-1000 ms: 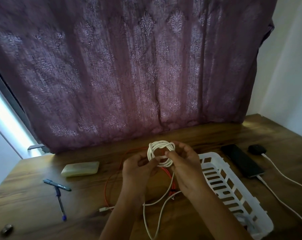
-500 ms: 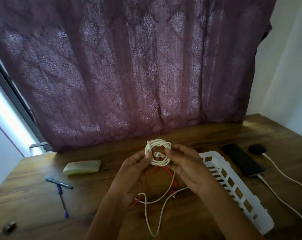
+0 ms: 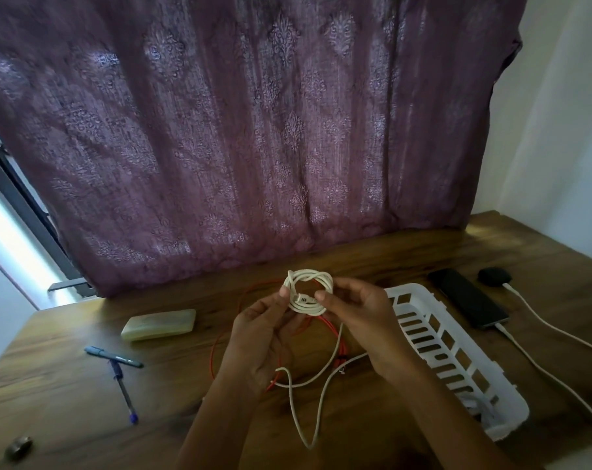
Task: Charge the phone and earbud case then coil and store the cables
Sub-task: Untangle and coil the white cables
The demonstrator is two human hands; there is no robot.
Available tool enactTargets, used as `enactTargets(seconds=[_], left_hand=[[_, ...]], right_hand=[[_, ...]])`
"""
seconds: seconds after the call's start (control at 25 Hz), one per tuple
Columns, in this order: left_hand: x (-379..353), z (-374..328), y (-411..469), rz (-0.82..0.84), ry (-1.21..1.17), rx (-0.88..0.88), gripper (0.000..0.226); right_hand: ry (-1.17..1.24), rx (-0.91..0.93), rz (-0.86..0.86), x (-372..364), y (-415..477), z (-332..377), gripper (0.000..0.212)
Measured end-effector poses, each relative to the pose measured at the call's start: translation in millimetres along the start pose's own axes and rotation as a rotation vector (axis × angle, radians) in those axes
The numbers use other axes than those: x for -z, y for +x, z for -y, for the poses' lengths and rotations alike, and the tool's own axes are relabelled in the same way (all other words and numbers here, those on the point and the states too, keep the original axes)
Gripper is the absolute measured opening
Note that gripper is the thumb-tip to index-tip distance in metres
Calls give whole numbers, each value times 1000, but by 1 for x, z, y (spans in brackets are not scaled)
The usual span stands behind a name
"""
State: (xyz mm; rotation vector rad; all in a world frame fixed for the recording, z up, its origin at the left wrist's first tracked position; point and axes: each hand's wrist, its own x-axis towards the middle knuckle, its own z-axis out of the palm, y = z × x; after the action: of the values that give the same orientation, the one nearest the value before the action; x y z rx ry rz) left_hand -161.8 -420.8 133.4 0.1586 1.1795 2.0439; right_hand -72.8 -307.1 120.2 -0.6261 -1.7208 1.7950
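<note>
The left hand [image 3: 264, 334] and right hand [image 3: 362, 317] both pinch the coiled white cable [image 3: 308, 293]; the long white slatted plastic basket [image 3: 471, 368] lies just beside the right hand, the nearer one.

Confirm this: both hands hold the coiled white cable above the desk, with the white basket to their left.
Not quite: the head view shows the white basket on their right, not left. The left hand and right hand do hold the coiled white cable above the desk.

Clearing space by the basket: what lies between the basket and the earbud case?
In the head view, the black phone lies flat there, nothing else.
</note>
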Motion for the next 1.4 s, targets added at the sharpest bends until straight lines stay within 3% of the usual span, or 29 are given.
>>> enactTargets(seconds=[0.48, 0.64, 0.76, 0.92, 1.16, 1.32, 1.4], left_hand=[[-26, 70, -1, 55, 251, 107, 13], [-45, 113, 3, 80, 693, 59, 12], [-54, 144, 11, 52, 879, -41, 16], [-68, 181, 29, 55, 1105, -146, 31], [-61, 231, 46, 119, 1167, -256, 57], [-58, 242, 44, 55, 1224, -300, 57], [-55, 244, 45, 30, 1314, -364, 52]], right_hand=[[-192, -118, -340, 60, -49, -27, 27], [-282, -165, -447, 113, -53, -35, 16], [-458, -182, -437, 155, -38, -45, 15], [-816, -127, -205, 199, 2, -60, 16], [-1046, -62, 274, 204, 38, -67, 21], [-1294, -175, 499, 198, 48, -70, 29], [-1438, -385, 654, 191, 60, -78, 38]])
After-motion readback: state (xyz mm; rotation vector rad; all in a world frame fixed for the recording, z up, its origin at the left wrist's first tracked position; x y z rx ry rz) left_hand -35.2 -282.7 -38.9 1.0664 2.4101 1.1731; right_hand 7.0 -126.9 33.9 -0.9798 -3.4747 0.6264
